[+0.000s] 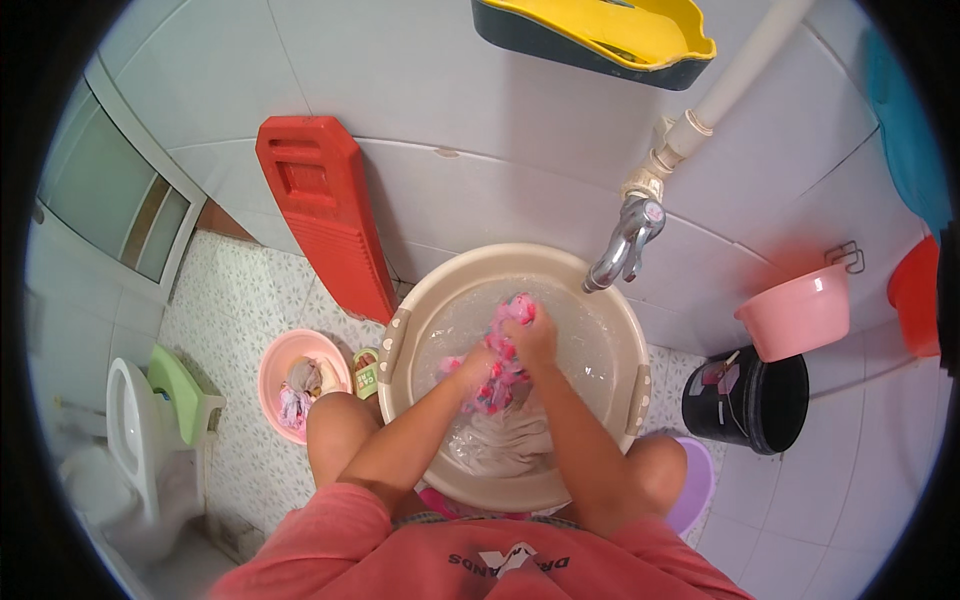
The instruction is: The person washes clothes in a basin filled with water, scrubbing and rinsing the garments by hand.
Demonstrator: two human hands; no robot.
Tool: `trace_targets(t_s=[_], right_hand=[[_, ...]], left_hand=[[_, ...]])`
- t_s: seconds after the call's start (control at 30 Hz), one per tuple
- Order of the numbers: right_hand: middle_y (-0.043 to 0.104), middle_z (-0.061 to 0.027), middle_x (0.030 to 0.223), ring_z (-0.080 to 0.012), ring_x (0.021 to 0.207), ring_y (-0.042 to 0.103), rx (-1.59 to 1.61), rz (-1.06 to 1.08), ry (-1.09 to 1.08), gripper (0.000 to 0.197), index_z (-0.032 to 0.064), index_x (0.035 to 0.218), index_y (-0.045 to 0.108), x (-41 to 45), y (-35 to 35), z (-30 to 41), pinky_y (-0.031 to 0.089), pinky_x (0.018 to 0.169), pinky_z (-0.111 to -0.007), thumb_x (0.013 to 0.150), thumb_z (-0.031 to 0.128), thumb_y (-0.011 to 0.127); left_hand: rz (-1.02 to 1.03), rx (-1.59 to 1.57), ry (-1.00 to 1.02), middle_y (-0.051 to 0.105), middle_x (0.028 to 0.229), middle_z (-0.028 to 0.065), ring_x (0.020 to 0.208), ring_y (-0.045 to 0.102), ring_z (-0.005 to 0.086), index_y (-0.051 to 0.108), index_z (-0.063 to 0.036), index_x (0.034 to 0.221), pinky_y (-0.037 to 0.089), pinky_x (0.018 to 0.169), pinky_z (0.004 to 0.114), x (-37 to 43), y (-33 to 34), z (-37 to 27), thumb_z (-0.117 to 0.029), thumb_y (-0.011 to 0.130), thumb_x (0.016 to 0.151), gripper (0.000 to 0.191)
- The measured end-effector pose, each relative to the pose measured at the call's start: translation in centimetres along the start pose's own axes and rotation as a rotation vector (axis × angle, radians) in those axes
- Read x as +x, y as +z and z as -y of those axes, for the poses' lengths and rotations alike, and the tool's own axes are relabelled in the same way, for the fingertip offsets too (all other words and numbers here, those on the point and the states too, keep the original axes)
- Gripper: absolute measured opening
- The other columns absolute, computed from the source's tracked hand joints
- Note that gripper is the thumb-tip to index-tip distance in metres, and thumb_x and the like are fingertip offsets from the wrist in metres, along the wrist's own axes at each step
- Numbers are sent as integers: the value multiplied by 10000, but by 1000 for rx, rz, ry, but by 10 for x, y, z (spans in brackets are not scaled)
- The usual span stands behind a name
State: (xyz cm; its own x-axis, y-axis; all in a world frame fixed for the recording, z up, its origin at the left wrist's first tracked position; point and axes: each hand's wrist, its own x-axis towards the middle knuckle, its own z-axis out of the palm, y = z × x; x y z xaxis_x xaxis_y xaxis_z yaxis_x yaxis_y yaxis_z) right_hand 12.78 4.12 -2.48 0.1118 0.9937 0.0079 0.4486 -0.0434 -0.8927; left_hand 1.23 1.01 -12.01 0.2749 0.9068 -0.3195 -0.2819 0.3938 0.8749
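Both my hands are over a large beige plastic basin (517,259) of cloudy water, gripping one wet pink and red patterned cloth (495,401). My right hand (534,341) is closed around its upper part, where a bunch of fabric sticks out above the fist. Lower and to the left, my left hand (478,371) clasps the same cloth; some of its fingers are hidden by the fabric. A beige cloth (499,446) lies partly under water at the basin's near side.
A red plastic washboard (330,202) leans on the tiled wall. Over the basin's far right rim juts a metal tap (626,240). On the left stands a pink basin (281,349) holding clothes; to the right, a black bucket (780,405) stands below a hanging pink basin (802,311).
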Motion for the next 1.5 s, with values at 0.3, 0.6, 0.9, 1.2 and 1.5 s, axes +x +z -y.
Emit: trace_targets(t_s=[0.3,0.6,0.9,1.2,1.5], right_hand=[[606,-182,933,-395,895,564,-252,-137,-157,634,74,1209,446,-11,-56,-41,438,801,-446,641,252,663],[504,-269,1151,-389,1027,520,-182,431,155,850,68,1394,158,-30,-42,-46,403,888,-432,725,298,629],[468,-242,1209,-344,1102,486,-527,201,-185,780,39,1316,363,-26,-40,-154,397,927,-412,676,323,706],[591,-111,975,-185,676,583,591,204,357,715,51,1288,397,-12,-61,-60,506,508,-286,642,3,698],[622,-119,931,-229,806,610,485,-97,282,389,44,1083,561,-11,-52,-77,490,718,-319,726,122,694]], left_hand=[[-329,957,334,477,1210,227,1006,549,340,475,-99,1238,439,867,401,-39,32,-93,-188,542,836,417],[21,1313,-49,346,1302,272,1084,470,418,417,-133,1282,394,910,467,-38,2,-45,-320,560,825,515],[-237,1137,9,600,1031,198,948,582,306,560,-129,1168,456,834,394,-22,14,-62,-268,644,740,458],[-284,38,-141,615,937,111,777,602,169,531,32,1151,500,661,286,-20,-13,-63,0,698,666,514],[-330,1028,195,565,992,173,761,598,291,509,-37,1105,499,730,384,-23,-4,-61,-106,651,733,404]])
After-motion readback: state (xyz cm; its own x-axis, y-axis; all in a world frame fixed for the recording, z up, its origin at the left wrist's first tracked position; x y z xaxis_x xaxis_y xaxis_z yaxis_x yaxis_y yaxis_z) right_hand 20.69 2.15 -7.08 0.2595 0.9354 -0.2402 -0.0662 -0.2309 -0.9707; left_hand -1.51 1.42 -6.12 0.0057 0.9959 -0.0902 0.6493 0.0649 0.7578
